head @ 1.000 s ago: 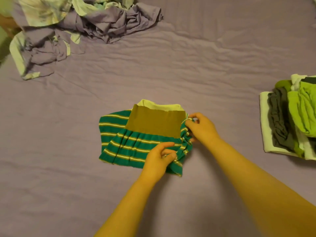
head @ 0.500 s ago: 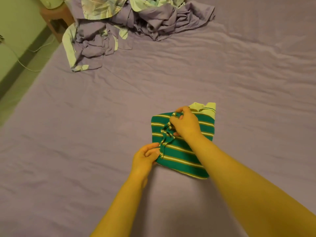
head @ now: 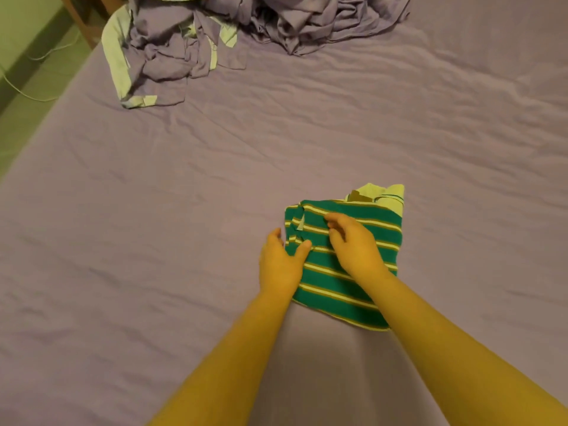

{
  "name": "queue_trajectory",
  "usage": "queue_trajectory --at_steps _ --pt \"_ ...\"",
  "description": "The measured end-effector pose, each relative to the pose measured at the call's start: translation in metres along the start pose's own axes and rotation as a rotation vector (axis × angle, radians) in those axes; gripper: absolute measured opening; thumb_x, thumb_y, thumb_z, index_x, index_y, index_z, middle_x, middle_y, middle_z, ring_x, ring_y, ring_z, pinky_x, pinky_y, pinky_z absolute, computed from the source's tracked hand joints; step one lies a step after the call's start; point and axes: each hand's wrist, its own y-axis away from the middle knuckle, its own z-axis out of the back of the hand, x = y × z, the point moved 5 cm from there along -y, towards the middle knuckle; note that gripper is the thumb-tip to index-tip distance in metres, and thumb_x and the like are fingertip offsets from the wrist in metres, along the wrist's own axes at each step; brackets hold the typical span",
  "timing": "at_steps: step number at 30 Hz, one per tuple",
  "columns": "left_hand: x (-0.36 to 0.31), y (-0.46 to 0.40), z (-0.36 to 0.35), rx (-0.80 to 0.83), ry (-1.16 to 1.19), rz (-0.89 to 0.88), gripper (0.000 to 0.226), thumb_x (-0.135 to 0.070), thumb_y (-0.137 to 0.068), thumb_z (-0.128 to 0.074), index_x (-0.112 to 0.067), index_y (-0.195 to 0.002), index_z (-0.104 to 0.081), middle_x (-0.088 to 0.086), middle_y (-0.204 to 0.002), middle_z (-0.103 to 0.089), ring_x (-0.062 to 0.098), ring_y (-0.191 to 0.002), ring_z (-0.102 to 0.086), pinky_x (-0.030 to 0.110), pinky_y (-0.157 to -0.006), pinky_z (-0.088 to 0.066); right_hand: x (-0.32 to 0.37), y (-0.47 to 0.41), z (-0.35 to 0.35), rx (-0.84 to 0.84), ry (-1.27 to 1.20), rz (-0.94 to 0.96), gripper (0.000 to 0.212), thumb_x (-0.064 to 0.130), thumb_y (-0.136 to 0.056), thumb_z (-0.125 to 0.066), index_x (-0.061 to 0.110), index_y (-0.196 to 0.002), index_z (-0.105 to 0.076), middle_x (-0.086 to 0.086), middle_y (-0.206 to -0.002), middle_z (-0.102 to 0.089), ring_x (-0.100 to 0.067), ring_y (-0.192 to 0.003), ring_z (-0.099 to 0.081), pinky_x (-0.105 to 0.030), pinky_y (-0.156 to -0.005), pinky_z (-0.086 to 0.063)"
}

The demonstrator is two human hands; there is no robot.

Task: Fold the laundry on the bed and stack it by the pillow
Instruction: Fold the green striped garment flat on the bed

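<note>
While the folded green striped shirt (head: 344,262) lies on the bed (head: 153,241), the left hand (head: 281,262) rests at its left edge with thumb on the cloth, and the right hand (head: 353,244) hovers over it, fingers loosely curled, gripping nothing. Best press the fold flat and square the edges before lifting. No readable writing or label shows.

We see two bare forearms reaching in from the lower edge, above the purple bed sheet (head: 184,241). Neither carries a sleeve, a watch, a bracelet or a ring that we can make out. The left hand (head: 281,265) and the right hand (head: 356,244) are both uncovered, without gloves. We cannot tell anything about the nails.
</note>
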Motion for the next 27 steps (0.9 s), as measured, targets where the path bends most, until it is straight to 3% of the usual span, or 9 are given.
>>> queue_trajectory --at_steps 5,8,11,16,20,23,27 --pt "-0.013 -0.003 -0.018 -0.006 -0.148 0.069 0.085 -0.064 -0.073 -0.066 -0.013 -0.135 -0.038 0.007 -0.13 -0.054 0.028 -0.118 -0.052 0.048 -0.096 -0.046 -0.045 0.025 0.021 -0.106 0.076 -0.054 0.028 0.013 -0.095 -0.052 0.013 -0.122 -0.058 -0.006 -0.126 -0.055 -0.018 -0.115 -0.05 -0.023 -0.097 -0.038" --pt "-0.017 -0.004 -0.028 0.036 -0.213 0.179 0.087 -0.072 -0.072 -0.059 -0.013 -0.131 -0.037 0.007 -0.125 -0.056 0.03 -0.115 -0.054 0.045 -0.095 -0.046 -0.067 0.038 0.032 -0.294 0.097 -0.148 0.037 0.017 -0.091 -0.058 0.016 -0.127 -0.052 -0.006 -0.132 -0.05 -0.022 -0.121 -0.045 -0.036 -0.102 -0.039" --pt "-0.02 -0.005 -0.033 0.042 -0.227 0.163 0.081 -0.072 -0.075 -0.056 -0.016 -0.131 -0.04 0.006 -0.125 -0.057 0.03 -0.115 -0.054 0.046 -0.096 -0.046 -0.088 0.049 0.032 -0.381 -0.175 -0.372 0.054 0.024 -0.088 -0.065 0.013 -0.135 -0.043 -0.009 -0.134 -0.048 -0.025 -0.123 -0.046 -0.042 -0.099 -0.044" --pt "-0.015 -0.004 -0.04 0.099 -0.051 0.131 0.064 -0.062 -0.083 -0.055 -0.019 -0.13 -0.049 0.006 -0.125 -0.059 0.027 -0.115 -0.055 0.046 -0.099 -0.045 -0.106 0.054 0.019 -0.268 -0.52 -0.617 0.05 0.04 -0.084 -0.066 0.013 -0.123 -0.049 -0.005 -0.114 -0.061 -0.024 -0.101 -0.06 -0.036 -0.078 -0.052" --pt "-0.008 0.006 -0.046 0.164 0.221 0.295 0.05 -0.056 -0.082 -0.061 -0.018 -0.114 -0.058 0.01 -0.118 -0.064 0.028 -0.106 -0.06 0.046 -0.096 -0.049 -0.114 0.054 0.017 -0.02 -0.929 -0.806 0.035 0.039 -0.074 -0.077 0.017 -0.096 -0.061 -0.008 -0.095 -0.07 -0.027 -0.086 -0.066 -0.036 -0.066 -0.055" --pt "-0.008 0.021 -0.052 0.23 0.406 0.428 0.048 -0.051 -0.081 -0.066 -0.015 -0.112 -0.06 0.012 -0.108 -0.068 0.029 -0.096 -0.065 0.044 -0.082 -0.055 -0.12 0.059 0.025 0.099 -1.034 -0.785 0.036 0.036 -0.073 -0.078 0.017 -0.101 -0.065 -0.011 -0.092 -0.073 -0.031 -0.086 -0.069 -0.038 -0.063 -0.057" --pt "-0.026 0.049 -0.059 0.203 0.489 0.351 0.029 -0.044 -0.086 -0.063 -0.018 -0.099 -0.063 0.006 -0.091 -0.07 0.023 -0.082 -0.067 0.032 -0.059 -0.054 -0.13 0.075 0.057 0.071 -1.065 -0.665 0.039 0.034 -0.076 -0.076 0.019 -0.109 -0.064 -0.009 -0.093 -0.074 -0.03 -0.087 -0.07 -0.041 -0.066 -0.058"
